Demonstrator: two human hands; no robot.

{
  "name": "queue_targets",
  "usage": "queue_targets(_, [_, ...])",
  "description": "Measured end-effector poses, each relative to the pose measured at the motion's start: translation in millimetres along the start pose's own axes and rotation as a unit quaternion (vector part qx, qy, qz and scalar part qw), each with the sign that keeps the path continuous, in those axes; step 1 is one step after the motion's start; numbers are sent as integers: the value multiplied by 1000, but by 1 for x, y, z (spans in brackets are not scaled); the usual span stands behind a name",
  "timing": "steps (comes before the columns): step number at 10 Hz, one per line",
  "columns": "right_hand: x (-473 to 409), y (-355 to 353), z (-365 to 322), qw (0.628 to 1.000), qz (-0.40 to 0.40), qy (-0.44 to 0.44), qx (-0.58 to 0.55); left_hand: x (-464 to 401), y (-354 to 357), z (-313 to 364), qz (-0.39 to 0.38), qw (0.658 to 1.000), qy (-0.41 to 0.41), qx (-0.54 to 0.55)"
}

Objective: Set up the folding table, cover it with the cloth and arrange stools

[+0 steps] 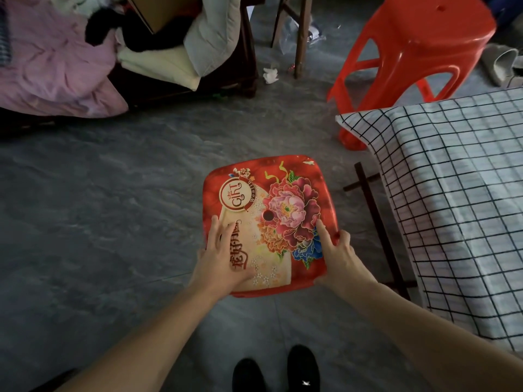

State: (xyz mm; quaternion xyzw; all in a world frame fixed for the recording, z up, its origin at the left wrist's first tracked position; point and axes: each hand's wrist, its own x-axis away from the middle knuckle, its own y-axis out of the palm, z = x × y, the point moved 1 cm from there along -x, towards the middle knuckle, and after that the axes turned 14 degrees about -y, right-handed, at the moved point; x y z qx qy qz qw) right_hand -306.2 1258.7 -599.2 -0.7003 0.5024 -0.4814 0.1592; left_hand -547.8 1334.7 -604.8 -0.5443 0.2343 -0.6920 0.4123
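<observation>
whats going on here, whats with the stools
A person holds a flowered red stool by its seat, left hand flat on top, right hand gripping the right edge. The table to the right already wears its checked cloth. A plain red stool stands at its far corner.

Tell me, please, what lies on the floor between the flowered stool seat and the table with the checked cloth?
In the head view, a dark wooden table leg frame lies between the flowered stool and the checked cloth; otherwise grey floor.
</observation>
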Motion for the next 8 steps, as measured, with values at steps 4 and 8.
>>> queue_targets(4, [10,11,-4,1000,-14,-5,13,15,10,-15,11,999,-20,25])
queue_targets(8, [29,-10,-21,999,21,-15,-18,33,-33,16,12,991,-9,-134])
